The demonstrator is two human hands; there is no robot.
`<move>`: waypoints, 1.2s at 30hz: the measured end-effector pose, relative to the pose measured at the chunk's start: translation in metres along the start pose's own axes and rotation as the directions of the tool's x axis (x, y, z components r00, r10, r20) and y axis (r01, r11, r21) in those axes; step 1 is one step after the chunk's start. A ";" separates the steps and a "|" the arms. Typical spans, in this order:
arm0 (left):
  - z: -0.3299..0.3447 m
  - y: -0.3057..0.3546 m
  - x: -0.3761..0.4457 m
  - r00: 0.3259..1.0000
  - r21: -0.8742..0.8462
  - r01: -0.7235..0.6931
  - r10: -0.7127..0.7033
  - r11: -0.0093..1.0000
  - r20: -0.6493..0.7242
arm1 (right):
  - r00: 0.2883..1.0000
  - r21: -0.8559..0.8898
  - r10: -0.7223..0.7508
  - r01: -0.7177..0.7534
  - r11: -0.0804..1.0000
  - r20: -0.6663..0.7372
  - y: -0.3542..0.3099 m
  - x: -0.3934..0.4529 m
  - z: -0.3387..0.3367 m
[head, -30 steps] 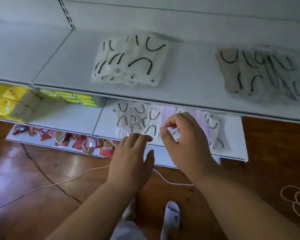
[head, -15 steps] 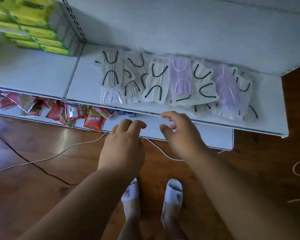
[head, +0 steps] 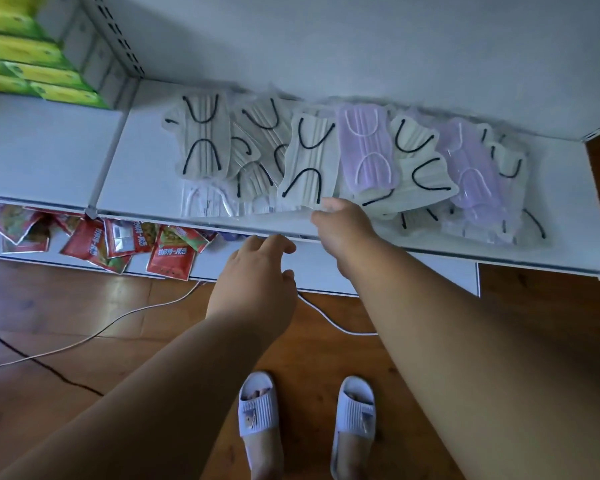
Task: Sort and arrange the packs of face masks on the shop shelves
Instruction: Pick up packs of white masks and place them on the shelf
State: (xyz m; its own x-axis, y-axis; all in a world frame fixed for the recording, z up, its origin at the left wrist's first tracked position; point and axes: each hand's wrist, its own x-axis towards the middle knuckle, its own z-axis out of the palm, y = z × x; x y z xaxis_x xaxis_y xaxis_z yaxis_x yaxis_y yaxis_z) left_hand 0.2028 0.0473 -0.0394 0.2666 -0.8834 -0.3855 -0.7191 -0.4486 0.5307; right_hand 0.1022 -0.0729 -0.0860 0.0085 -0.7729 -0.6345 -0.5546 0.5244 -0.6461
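A jumble of face mask packs lies on the white shelf (head: pixel 142 157). Most are white packs with black ear loops (head: pixel 205 140); two are purple packs (head: pixel 366 147), and one white-loop pack (head: pixel 207 204) sits at the front left. My right hand (head: pixel 343 230) reaches over the shelf's front edge and pinches the near edge of the middle white pack with black loops (head: pixel 309 161). My left hand (head: pixel 257 271) hovers lower, in front of the shelf edge, with its fingers apart and nothing in it.
Green and yellow boxes (head: pixel 32 57) are stacked on the shelf section to the left. Red sachets (head: pixel 170 252) lie scattered on the bottom shelf. Thin cables (head: pixel 84 341) run over the wooden floor, where my slippered feet (head: pixel 257 410) stand.
The view has tilted down and closer to the mask shelf. My right hand moved up from below the shelf edge onto the middle white pack. My left hand stayed low.
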 end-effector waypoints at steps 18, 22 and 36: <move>0.010 0.027 0.035 0.847 -0.756 0.460 -0.486 0.466 0.216 | 0.995 0.560 0.065 -0.012 0.828 -0.075 0.031 -0.028 -0.033; 0.015 0.041 0.044 0.751 -0.866 0.500 -0.497 -0.004 0.436 | 0.986 0.468 -0.035 -0.047 0.883 0.164 0.049 -0.041 -0.048; 0.043 0.058 0.044 0.844 -0.694 0.494 -0.480 0.524 0.239 | 0.978 0.346 0.202 -0.175 0.922 -0.045 0.018 0.014 -0.097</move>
State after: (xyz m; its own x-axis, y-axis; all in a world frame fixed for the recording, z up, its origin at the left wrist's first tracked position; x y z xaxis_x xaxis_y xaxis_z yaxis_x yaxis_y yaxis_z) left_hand 0.1446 -0.0117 -0.0578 0.4168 -0.4984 -0.7602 0.2002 -0.7654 0.6116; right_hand 0.0121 -0.1093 -0.0653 -0.1416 -0.6660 -0.7323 -0.2252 0.7421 -0.6313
